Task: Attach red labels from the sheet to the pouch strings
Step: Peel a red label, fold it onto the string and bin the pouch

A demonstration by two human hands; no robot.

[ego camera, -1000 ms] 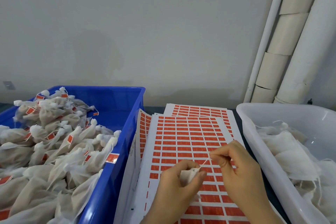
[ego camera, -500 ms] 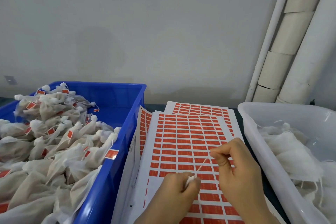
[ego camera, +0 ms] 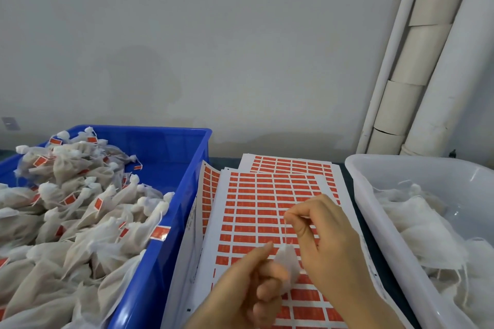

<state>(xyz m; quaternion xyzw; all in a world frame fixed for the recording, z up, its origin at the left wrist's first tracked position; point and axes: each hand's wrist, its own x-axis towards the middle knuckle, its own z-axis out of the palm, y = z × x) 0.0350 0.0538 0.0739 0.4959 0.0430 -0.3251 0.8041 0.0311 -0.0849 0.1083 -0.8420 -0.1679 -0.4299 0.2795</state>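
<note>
over label sheet [ego camera: 255,201]: left grip [ego camera: 242,284] holds pouch [ego camera: 288,262], right grip [ego camera: 330,244] pinches string [ego camera: 285,232]

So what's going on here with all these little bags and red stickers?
A person is tagging small cloth pouches by hand. The left hand grips one white pouch over the sheet of red labels, while the right hand pinches its string, drawn straight above the pouch. No label shows on this string yet. The blue bin on the left holds labelled pouches; the white bin on the right holds plain pouches.
</note>
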